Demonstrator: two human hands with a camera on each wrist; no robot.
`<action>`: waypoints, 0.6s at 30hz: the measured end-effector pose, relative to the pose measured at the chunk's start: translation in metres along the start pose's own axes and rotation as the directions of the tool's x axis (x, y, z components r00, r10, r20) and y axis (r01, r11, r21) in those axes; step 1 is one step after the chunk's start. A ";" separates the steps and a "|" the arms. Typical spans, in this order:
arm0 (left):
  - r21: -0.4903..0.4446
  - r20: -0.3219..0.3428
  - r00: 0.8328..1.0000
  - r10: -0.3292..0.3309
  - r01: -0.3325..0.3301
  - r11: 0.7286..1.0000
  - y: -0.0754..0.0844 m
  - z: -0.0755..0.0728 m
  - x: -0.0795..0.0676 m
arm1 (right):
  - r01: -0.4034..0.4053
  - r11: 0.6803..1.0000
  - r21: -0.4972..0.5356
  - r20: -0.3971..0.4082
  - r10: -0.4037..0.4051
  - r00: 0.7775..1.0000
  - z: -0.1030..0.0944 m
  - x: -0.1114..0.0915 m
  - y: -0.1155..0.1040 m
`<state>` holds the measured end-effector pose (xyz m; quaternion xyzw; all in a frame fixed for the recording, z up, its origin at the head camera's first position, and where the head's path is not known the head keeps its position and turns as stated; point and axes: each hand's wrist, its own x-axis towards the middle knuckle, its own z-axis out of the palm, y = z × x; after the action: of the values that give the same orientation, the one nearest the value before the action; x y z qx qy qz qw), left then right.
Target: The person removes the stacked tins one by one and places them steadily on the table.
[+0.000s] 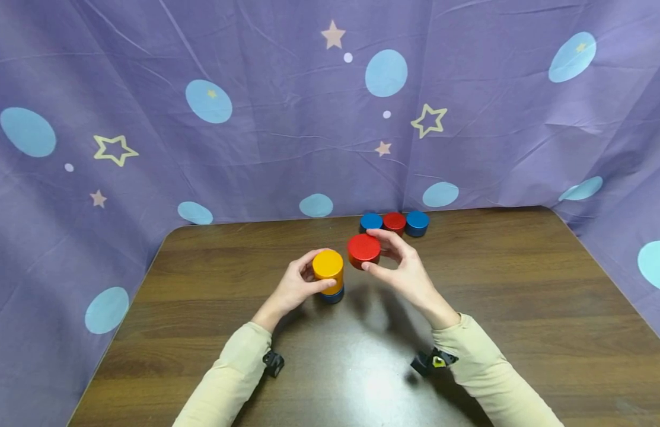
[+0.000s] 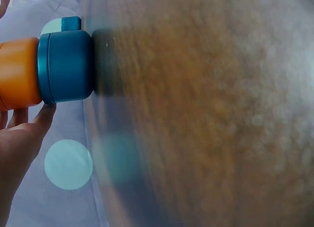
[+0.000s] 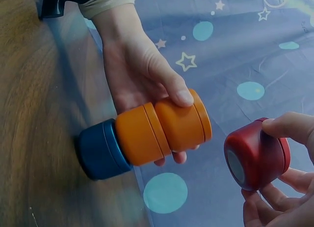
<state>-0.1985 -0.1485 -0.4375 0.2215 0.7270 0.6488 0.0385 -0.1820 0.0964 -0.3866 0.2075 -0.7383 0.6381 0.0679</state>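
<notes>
Three small round canisters stand stacked on the table: a blue canister [image 3: 98, 151] at the bottom, a lower orange canister [image 3: 140, 137] on it, and an upper orange canister [image 1: 328, 264] on top. My left hand [image 1: 295, 286] grips the upper orange canister from the left, its thumb on the near side and fingers behind. To the right of the stack, my right hand [image 1: 408, 274] holds a red canister [image 1: 364, 248] between thumb and fingers, raised over the table and apart from the stack. The right wrist view shows a pale disc on the red canister's underside.
At the table's back edge, a blue canister [image 1: 370, 222], a red canister [image 1: 394, 222] and another blue canister [image 1: 417, 223] stand in a row behind my right hand. A purple patterned curtain [image 1: 287, 118] hangs behind the wooden table [image 1: 201, 296].
</notes>
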 end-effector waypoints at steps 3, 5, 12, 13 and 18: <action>-0.004 0.003 1.000 0.000 0.000 1.000 0.001 0.000 0.000 | -0.005 1.000 0.003 -0.006 0.005 1.000 -0.003 0.000 0.001; -0.001 0.004 1.000 -0.007 0.007 1.000 0.001 0.000 0.000 | -0.012 1.000 0.005 -0.008 0.012 1.000 -0.005 -0.001 0.002; -0.001 0.003 0.999 -0.033 0.033 0.999 0.003 0.000 0.001 | -0.039 0.999 -0.006 -0.024 0.039 0.999 -0.015 -0.003 0.008; 0.001 0.004 0.999 -0.035 0.035 0.999 0.003 0.000 0.001 | -0.042 0.999 -0.006 -0.028 0.042 0.999 -0.017 -0.003 0.009; 0.004 0.008 0.999 -0.040 0.040 0.999 0.004 0.000 0.001 | -0.041 0.999 0.001 -0.059 0.041 0.997 -0.025 -0.004 0.015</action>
<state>-0.1982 -0.1477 -0.4330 0.2097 0.7325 0.6454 0.0541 -0.1885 0.1226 -0.3969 0.1732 -0.7402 0.6452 0.0765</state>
